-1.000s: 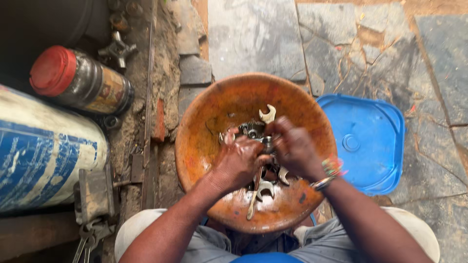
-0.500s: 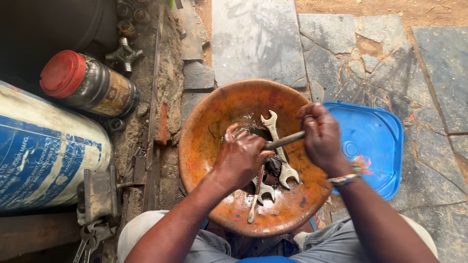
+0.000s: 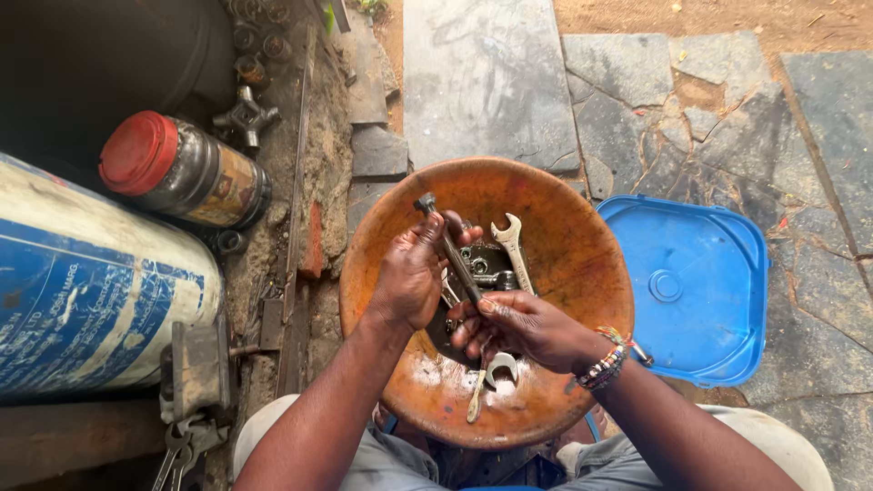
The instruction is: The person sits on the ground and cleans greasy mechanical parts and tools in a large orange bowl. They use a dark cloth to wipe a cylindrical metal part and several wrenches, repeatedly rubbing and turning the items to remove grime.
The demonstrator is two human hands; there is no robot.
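- Two hands grip one dark metal rod (image 3: 452, 250) over an orange basin (image 3: 582, 273): left hand (image 3: 414, 273) at 10 o'clock, right hand (image 3: 523, 327) at 5.
- Best kept above the basin, wrenches (image 3: 509, 245) beneath.

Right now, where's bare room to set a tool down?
Bare: the blue square plastic lid right of the rusty orange metal basin, and the grey stone slabs beyond the basin. Crowded: the basin's middle, with steel spanners and both hands, left hand and right hand, on a dark rod.
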